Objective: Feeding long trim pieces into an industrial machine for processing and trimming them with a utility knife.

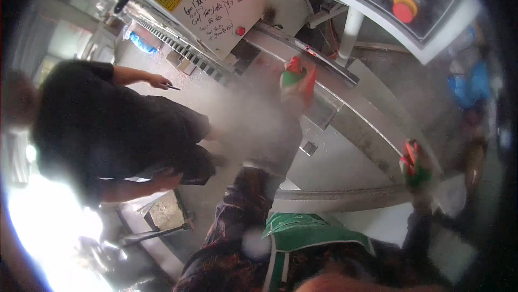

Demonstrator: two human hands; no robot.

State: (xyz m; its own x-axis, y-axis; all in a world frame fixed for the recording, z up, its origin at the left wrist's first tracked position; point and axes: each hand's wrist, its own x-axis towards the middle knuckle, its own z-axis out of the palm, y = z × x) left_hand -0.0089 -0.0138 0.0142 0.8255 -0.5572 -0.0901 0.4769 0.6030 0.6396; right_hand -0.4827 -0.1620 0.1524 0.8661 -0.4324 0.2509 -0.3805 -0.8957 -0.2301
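Observation:
My left hand [294, 80], in a red and green glove, reaches forward to a long grey metal sheet [372, 114] and is closed at its far left part, next to the machine's dark rail [324, 65]. My right hand [414, 167], gloved alike, has its fingers curled over the sheet's right end. Between the hands runs the sheet's thin bright edge. The part of the sheet under my fingers is hidden. A hazy smear in the view blurs my left forearm [270, 130].
A person in dark clothes [118, 124] stands at the left, a thin dark object in one hand. A control panel [372, 6] with a red stop button [403, 8] hangs at upper right. The machine's white housing [216, 17] stands ahead, above a toothed strip [183, 49].

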